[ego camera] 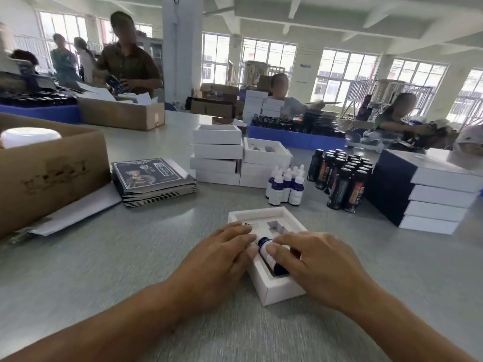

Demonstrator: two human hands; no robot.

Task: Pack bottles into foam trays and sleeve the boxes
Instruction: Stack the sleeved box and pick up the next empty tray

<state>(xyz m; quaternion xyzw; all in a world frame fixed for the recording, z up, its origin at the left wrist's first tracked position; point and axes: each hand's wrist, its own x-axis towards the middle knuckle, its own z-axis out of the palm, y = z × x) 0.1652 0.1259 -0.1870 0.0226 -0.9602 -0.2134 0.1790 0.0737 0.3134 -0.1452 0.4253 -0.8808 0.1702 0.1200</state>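
A white box with a foam tray [274, 290] lies on the grey table in front of me. A blue dropper bottle [269, 253] with a white label lies in one of its slots. My right hand [313, 267] pinches the bottle from the right with fingers curled over it. My left hand [217, 257] rests flat on the tray's left side, fingers straight. An empty cut-out [274, 226] shows at the tray's far end. More dropper bottles [286, 185] stand behind the box, with dark tall bottles [342, 178] to their right.
Dark printed sleeves [154, 178] are stacked at the left beside a cardboard carton [52, 173]. Empty white trays [222, 155] are piled at the middle back. Sleeved boxes [423, 189] are stacked at the right. Several people work at tables beyond.
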